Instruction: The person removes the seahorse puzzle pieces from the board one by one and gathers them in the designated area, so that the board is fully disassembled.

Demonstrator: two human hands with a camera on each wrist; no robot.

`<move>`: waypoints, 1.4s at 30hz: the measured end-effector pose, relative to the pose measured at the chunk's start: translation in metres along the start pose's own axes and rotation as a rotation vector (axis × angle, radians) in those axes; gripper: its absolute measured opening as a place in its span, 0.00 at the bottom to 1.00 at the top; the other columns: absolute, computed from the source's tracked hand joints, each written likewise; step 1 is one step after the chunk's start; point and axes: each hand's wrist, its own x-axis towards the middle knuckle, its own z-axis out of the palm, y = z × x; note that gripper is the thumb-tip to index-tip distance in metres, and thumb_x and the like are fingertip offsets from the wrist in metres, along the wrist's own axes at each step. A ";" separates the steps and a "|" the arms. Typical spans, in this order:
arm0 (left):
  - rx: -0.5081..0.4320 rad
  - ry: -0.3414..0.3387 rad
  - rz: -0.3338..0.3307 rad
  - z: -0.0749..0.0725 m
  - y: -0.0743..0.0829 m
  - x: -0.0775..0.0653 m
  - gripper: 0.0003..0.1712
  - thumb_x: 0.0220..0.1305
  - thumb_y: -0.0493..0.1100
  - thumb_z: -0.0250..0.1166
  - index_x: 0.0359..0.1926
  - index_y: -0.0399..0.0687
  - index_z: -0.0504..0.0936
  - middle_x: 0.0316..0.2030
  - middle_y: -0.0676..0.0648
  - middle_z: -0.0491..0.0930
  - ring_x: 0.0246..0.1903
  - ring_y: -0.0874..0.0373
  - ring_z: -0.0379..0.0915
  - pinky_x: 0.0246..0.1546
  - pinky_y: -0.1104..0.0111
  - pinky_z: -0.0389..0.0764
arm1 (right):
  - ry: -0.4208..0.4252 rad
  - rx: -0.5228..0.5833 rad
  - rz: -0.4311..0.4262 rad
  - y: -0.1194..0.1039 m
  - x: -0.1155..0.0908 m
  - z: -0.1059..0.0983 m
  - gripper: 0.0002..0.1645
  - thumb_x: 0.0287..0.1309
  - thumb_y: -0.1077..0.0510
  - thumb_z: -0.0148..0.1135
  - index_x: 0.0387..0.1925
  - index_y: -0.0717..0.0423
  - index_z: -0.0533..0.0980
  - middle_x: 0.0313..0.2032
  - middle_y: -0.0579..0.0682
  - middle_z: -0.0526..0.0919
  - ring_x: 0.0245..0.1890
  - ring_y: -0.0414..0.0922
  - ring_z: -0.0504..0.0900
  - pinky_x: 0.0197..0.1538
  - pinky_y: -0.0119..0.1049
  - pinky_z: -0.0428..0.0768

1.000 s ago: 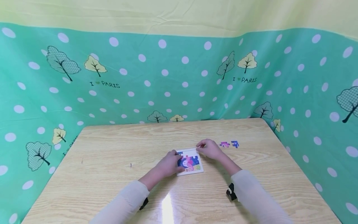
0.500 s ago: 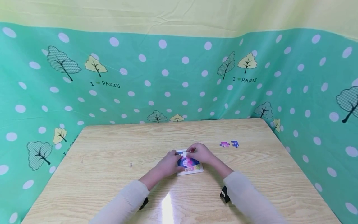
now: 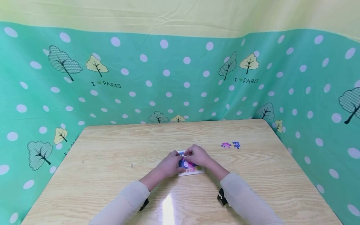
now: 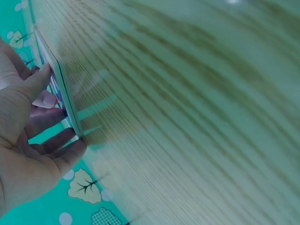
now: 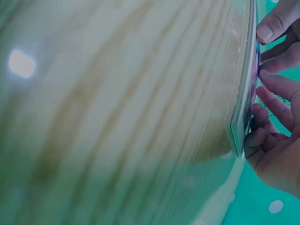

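Observation:
A small jigsaw puzzle in a white tray (image 3: 194, 173) lies mid-table, showing a pink seahorse on dark blue. My left hand (image 3: 169, 164) rests on its left side, thumb at the near part and fingers spread toward the far part. In the left wrist view these fingers touch the tray's edge (image 4: 68, 101). Over the upper part of the picture, my right hand (image 3: 197, 155) pinches a puzzle piece between thumb and forefinger, the piece mostly hidden by the fingers. From the right wrist, both hands' fingertips meet over the thin tray (image 5: 240, 124).
To the right of the tray lie two loose puzzle pieces, one pink with an eye (image 3: 226, 145) and one blue (image 3: 236, 144). A tiny dark mark (image 3: 131, 165) shows on the wooden table (image 3: 112, 147) at left. A green dotted curtain (image 3: 168, 78) hangs behind and alongside.
My right hand has moved left from the tray's upper right corner onto the picture, close to the left fingertips. The left hand and the loose pieces stay in place.

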 end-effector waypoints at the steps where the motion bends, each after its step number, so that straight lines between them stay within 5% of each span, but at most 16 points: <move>1: 0.001 0.000 0.002 0.000 -0.001 0.000 0.34 0.57 0.57 0.65 0.58 0.39 0.74 0.50 0.39 0.73 0.46 0.51 0.72 0.48 0.61 0.78 | -0.002 -0.003 0.006 -0.001 0.000 0.000 0.10 0.53 0.58 0.66 0.38 0.56 0.82 0.35 0.49 0.77 0.35 0.42 0.73 0.38 0.34 0.73; 42: -0.007 0.015 0.054 -0.003 -0.008 -0.016 0.25 0.59 0.52 0.64 0.54 0.45 0.79 0.49 0.39 0.76 0.45 0.49 0.75 0.50 0.58 0.77 | -0.004 -0.034 0.059 -0.005 0.000 0.004 0.10 0.53 0.55 0.66 0.38 0.53 0.83 0.34 0.48 0.74 0.33 0.41 0.72 0.37 0.32 0.72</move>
